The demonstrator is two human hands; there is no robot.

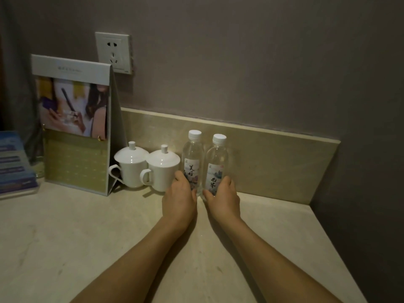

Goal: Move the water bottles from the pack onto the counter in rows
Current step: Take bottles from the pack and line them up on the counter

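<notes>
Two clear water bottles with white caps stand upright side by side on the beige counter [87,226], close to the stone backsplash. My left hand [179,196] is wrapped around the base of the left bottle [192,158]. My right hand [223,196] holds the base of the right bottle [216,162]. Both bottles carry printed flower labels with dark characters. The bottles nearly touch each other. No pack is in view.
Two white lidded cups [131,165] [162,169] stand just left of the bottles. A tall folded display card [76,123] stands further left, with blue leaflets [15,162] at the left edge. A wall socket [113,52] is above. The counter's edge [341,248] runs diagonally at right.
</notes>
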